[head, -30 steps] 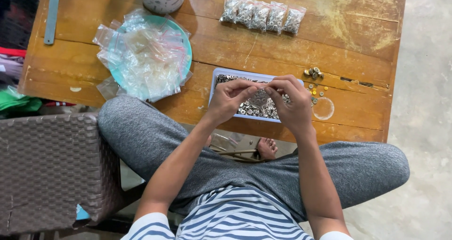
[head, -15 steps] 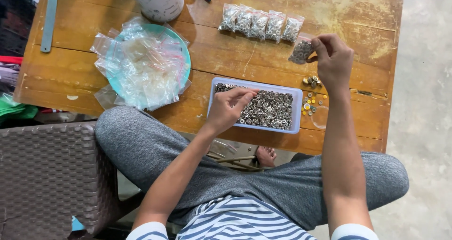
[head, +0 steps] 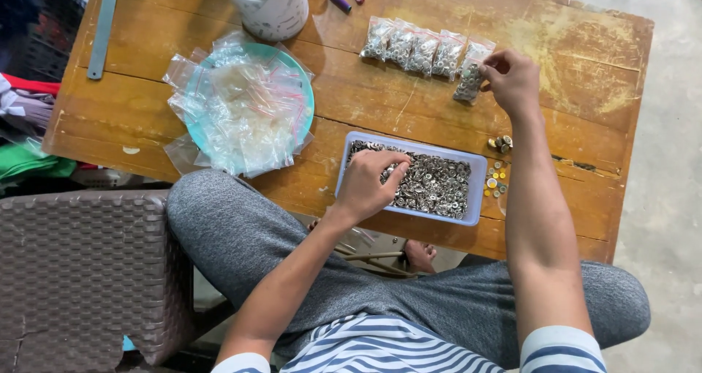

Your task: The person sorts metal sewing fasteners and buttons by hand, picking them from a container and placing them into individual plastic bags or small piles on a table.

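Fingers of the right hand (head: pixel 512 80) pinch a small filled bag (head: pixel 468 84) at the end of a row of bags (head: pixel 413 47) on the worktop (head: pixel 578 58). Left hand (head: pixel 369 183) rests, fingers curled, in the tray (head: pixel 477 190) of metal rings (head: pixel 435 186).

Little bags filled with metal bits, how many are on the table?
5: four filled bags lie side by side in a row at the table's far edge, and the right hand holds a fifth filled bag at the row's end.

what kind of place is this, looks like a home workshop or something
Probably a small home or informal packing workspace: a worn wooden table, a tray of small metal rings, a row of filled little bags, and a bowl of empty zip bags.
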